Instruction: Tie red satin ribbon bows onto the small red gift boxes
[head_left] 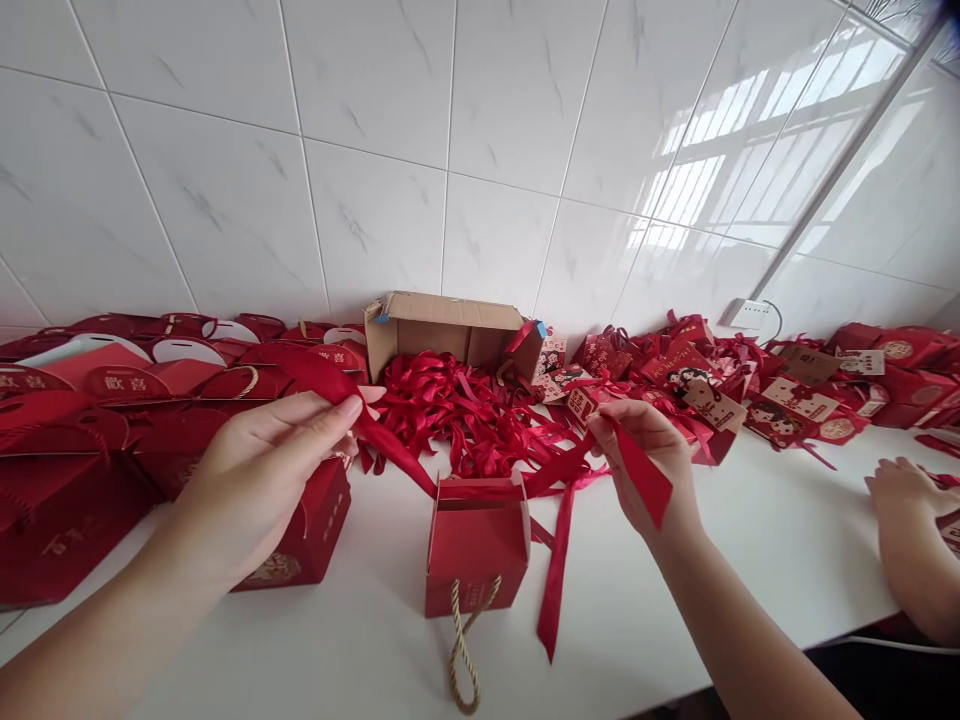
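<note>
A small red gift box [477,545] with a rope handle stands on the white table [675,600] in front of me. A red ribbon [397,455] runs across the box top. My left hand [277,460] pinches one end of that ribbon, up and to the left of the box. My right hand [645,455] is closed on the other end, up and to the right, and a short ribbon tail hangs from its fingers. Another ribbon strip [555,580] dangles down the box's right side.
A heap of loose red ribbons [465,410] spills from an open cardboard box [450,330] against the tiled wall. Flat red boxes [112,400] are stacked on the left, decorated ones [787,390] on the right. Another person's hand [911,500] rests at the right edge.
</note>
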